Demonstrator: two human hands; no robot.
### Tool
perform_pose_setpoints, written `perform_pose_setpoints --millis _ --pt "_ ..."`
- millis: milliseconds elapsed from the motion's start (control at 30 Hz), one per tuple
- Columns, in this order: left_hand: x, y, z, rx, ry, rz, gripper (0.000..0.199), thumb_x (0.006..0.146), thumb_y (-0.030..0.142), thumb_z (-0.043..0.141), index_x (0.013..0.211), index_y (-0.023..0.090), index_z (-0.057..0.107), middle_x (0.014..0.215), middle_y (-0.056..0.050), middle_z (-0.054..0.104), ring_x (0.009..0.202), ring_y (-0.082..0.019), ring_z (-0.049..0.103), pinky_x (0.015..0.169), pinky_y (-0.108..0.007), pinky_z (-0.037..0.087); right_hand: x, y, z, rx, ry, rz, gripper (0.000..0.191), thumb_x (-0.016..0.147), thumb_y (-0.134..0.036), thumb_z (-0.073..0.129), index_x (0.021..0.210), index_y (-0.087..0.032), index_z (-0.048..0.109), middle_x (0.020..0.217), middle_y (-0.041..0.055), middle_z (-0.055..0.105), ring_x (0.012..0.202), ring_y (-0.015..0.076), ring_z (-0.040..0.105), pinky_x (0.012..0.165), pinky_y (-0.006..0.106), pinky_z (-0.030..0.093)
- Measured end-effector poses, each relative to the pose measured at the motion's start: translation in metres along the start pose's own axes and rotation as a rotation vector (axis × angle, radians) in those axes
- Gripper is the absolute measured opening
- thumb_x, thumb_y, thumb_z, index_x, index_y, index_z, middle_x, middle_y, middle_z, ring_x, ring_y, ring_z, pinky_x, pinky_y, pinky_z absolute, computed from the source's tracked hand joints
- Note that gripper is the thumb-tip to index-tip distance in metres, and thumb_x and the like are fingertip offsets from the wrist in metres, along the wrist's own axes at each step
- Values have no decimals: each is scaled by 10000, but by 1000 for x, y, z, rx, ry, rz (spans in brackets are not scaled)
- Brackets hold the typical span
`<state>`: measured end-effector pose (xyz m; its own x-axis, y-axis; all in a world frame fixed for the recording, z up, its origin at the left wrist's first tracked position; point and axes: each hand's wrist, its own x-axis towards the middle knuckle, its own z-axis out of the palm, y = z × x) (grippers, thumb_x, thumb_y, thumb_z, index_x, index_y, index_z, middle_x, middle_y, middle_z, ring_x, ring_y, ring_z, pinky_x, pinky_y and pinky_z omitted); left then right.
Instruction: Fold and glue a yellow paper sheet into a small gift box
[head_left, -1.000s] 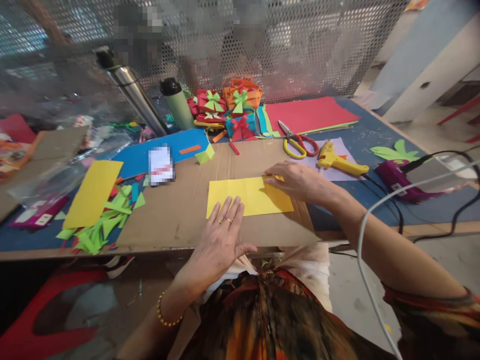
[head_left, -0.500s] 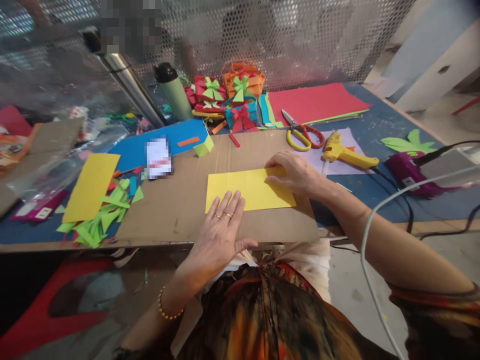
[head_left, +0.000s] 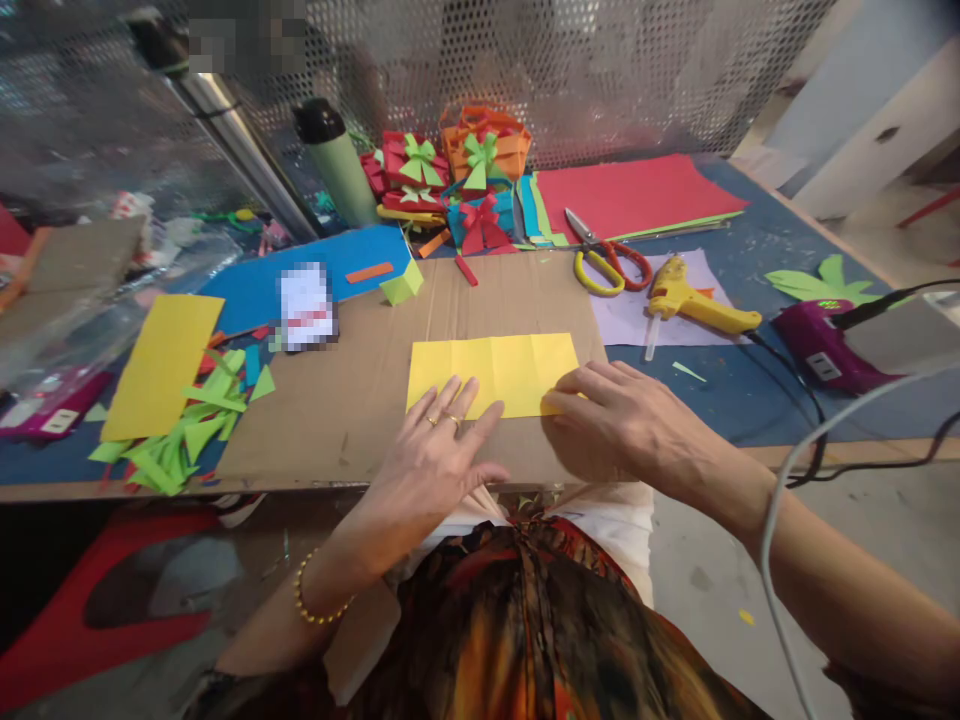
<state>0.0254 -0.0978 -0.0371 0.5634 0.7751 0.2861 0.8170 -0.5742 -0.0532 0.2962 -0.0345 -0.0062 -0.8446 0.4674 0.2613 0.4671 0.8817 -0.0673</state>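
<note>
A rectangular sheet of yellow paper (head_left: 487,370) with upright crease lines lies flat on the brown cardboard (head_left: 330,420) in front of me. My left hand (head_left: 442,450) rests with spread fingers on its lower left part; two fingers wear rings. At the lower right corner, my right hand (head_left: 615,405) has its fingers curled together and closed on the paper's edge. Its fingertips hide that corner. Beyond the right hand lie scissors (head_left: 611,268) with one yellow and one red handle, and a yellow glue gun (head_left: 694,300) on a lilac sheet (head_left: 701,270).
Green paper scraps (head_left: 176,440) and another yellow sheet (head_left: 161,365) lie at the left, near a blue sheet (head_left: 262,290). Small paper bags with bows (head_left: 480,220) and a green bottle (head_left: 341,170) stand behind. Red sheets (head_left: 630,195) lie farther back. A cable (head_left: 772,540) crosses my right arm.
My right hand has moved from the sheet's upper right edge down to its lower right corner, and the creases now show plainly. The left hand stays pressed on the paper, its thumb side shifted slightly.
</note>
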Motion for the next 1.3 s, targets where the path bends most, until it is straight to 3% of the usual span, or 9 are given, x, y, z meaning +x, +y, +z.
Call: perform_pose_setpoints --millis 100,167,333,500,633,800,1000,1300 --pt "12 -5 -12 -51 20 25 330 1040 377 542 1273 182 671 1343 -176 665 1279 -312 613 1061 -476 499 1 -6 1 -58 -60 -3 150 989 -95 522 977 -152 661 955 104 664 846 228 576 707 348 427" --pt "20 -6 -19 -65 13 45 237 1026 310 582 1179 169 695 1207 -145 690 1136 -284 641 975 -441 513 5 -7 4 -111 -62 -10 142 959 -73 550 912 -166 646 906 92 647 796 219 545 677 345 398" --pt "32 -2 -23 13 -33 85 200 1021 315 592 1084 151 691 1000 -87 673 934 -257 602 810 -379 453 8 -3 12 -197 90 -17 208 989 -154 536 809 -195 633 782 63 601 727 212 487 694 364 337" --pt "37 -1 -18 100 23 95 192 1048 278 536 1024 183 702 930 -68 659 882 -240 565 758 -361 387 1 -3 13 -102 109 35 268 1039 -175 462 946 -183 714 863 73 648 780 204 501 725 352 328" --pt "32 -4 -13 105 66 94 210 1028 164 520 917 180 697 890 -60 668 848 -224 560 735 -358 388 -2 -3 20 -5 199 106 276 1040 -227 499 885 -196 724 798 58 627 743 197 474 683 346 307" --pt "13 -23 -12 24 126 -25 275 1034 168 481 835 180 670 831 -62 664 840 -222 570 775 -362 457 -3 2 27 139 252 182 280 1047 -271 511 850 -194 694 845 72 663 796 201 548 700 349 352" --pt "2 -49 -13 -376 122 -194 215 1039 255 517 910 202 681 887 -37 688 893 -194 606 851 -350 492 -1 6 25 254 208 296 271 1040 -311 513 885 -205 709 864 87 686 817 216 615 706 357 400" --pt "9 -52 -7 -520 94 -369 234 977 306 555 782 202 634 793 -9 632 811 -181 578 746 -314 450 9 7 19 356 101 482 179 937 -261 581 791 -208 670 825 51 726 744 192 644 694 328 445"
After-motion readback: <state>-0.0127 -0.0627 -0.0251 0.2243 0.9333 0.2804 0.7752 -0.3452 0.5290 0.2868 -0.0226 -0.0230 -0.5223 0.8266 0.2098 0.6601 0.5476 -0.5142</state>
